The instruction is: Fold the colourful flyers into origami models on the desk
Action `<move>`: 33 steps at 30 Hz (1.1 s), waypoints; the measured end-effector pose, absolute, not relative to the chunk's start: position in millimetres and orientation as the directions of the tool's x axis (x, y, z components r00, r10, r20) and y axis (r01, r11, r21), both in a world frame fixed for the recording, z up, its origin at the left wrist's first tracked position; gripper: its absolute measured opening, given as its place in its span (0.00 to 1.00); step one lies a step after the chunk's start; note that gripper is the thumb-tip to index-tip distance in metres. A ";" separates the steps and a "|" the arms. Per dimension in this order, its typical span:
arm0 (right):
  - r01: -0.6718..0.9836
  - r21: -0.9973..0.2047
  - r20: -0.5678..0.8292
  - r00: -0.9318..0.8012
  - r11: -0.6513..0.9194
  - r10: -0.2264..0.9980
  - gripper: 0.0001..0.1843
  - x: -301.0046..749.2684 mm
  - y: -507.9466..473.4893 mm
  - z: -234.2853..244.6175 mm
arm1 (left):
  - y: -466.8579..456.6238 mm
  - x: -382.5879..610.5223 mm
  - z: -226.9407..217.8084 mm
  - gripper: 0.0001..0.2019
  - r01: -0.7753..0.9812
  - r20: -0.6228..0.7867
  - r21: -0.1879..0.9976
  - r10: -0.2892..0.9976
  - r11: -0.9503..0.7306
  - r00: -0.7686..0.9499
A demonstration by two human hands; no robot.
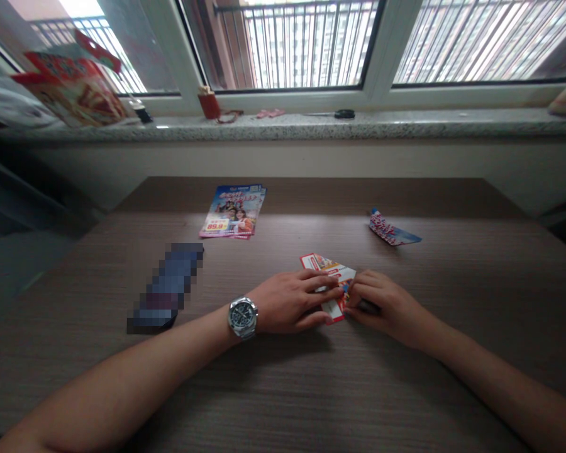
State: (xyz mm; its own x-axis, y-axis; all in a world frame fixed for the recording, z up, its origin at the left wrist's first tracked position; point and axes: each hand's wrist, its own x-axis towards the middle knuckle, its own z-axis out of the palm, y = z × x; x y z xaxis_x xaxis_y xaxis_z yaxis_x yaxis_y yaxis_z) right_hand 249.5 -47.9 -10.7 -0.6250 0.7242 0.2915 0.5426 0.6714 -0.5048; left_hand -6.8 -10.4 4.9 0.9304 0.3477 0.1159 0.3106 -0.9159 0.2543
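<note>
A folded paper flyer (342, 270), white and red with colourful print, lies on the table in front of me. Across its left part rests my left hand (297, 299), palm down with the fingers stretched out flat; a metal watch (243, 316) is on that wrist. At the flyer's right edge, my right hand (382, 302) has its fingers curled and pinched on the paper. Both hands hide parts of the folds. Beyond the right hand stands a folded blue and red printed paper shape (391, 233).
On the brown table (273, 390), a stack of printed flyers (233, 214) lies at the back left. Nearer is a dark, pixelated flat object (170, 286). The stone windowsill (283, 129) behind holds a red item (209, 104), a black-handled tool (344, 114) and a red food bag (82, 91).
</note>
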 end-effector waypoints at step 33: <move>0.614 -0.423 0.355 -0.564 0.666 0.746 0.20 264.6 -42.4 -14.8 | -8.9 -8.7 4.6 0.27 0.294 0.096 0.244 0.325 -0.924 0.941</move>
State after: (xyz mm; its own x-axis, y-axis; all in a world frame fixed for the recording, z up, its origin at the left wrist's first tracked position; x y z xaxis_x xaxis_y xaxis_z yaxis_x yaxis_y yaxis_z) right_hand 264.6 -42.4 -14.8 -0.5635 0.7458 0.3553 0.6145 0.6659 -0.4231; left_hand -8.7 -8.9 4.6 0.9409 0.3249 0.0961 0.2941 -0.9240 0.2442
